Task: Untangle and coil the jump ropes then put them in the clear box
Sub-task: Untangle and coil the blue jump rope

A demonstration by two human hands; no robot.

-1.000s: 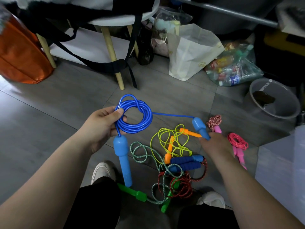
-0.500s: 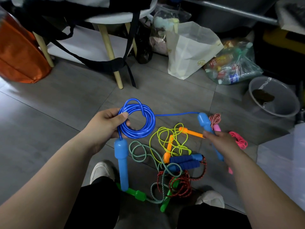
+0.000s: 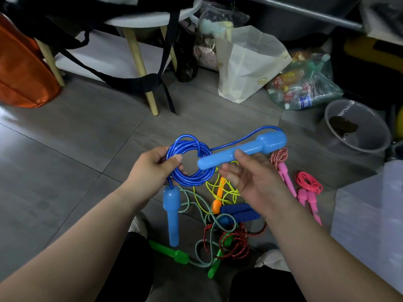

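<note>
two hands hold one blue rope over the tangle [image 3: 229,243]. left hand [image 3: 152,168] pinches the coil [image 3: 196,178] at its left rim; one handle [image 3: 172,214] hangs straight down, thick end up. right hand [image 3: 250,179] pinches the other handle [image 3: 257,146], lying nearly level, slim tip pointing left over the coil.

The left hand [image 3: 152,168] holds a coiled rope [image 3: 189,162] above the floor [image 3: 65,160], with one handle [image 3: 172,214] hanging below it. Just right of the coil, the right hand [image 3: 255,182] holds the other handle [image 3: 257,146] crosswise. A tangle of ropes [image 3: 220,225] lies beneath both, with two bundled ropes [image 3: 308,184] to its right. Far behind stand a stool [image 3: 139,59], a paper bag [image 3: 246,62] and, far right, a bucket [image 3: 325,131].
</note>
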